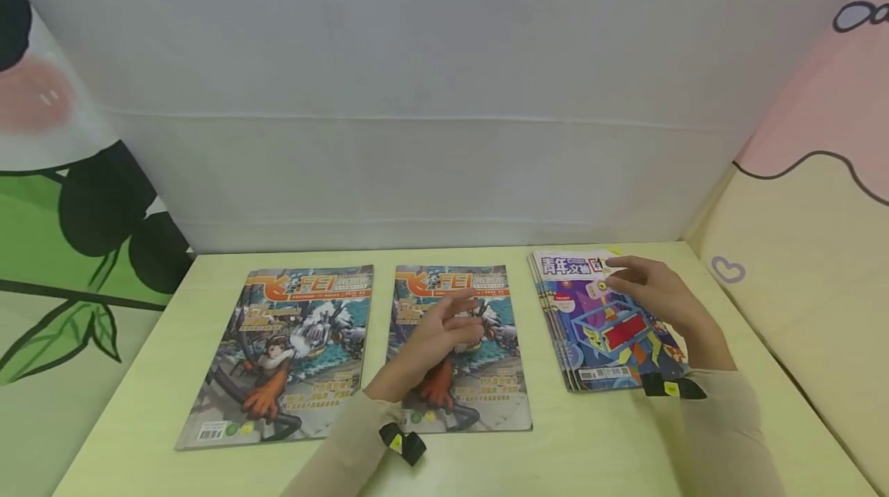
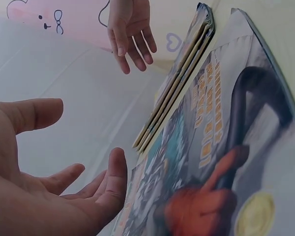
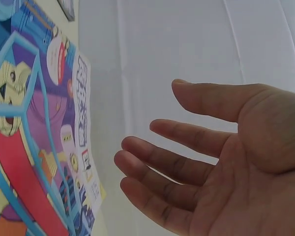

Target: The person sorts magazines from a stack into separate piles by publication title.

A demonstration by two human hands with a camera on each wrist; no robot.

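Note:
Over the middle magazine, which has a grey-and-teal cover with orange lettering, hovers my left hand, its fingers loosely bent and holding nothing. A matching magazine lies to its left, turned slightly. On the right sits a small stack of purple-covered magazines, their edges a little fanned out along the left side. My right hand is held above the upper right part of that stack. In the right wrist view its fingers are spread, relaxed and empty beside the purple cover.
All the magazines lie on a pale yellow table. A white cloth backdrop rises behind the table's far edge. Printed cartoon panels stand at the left and right.

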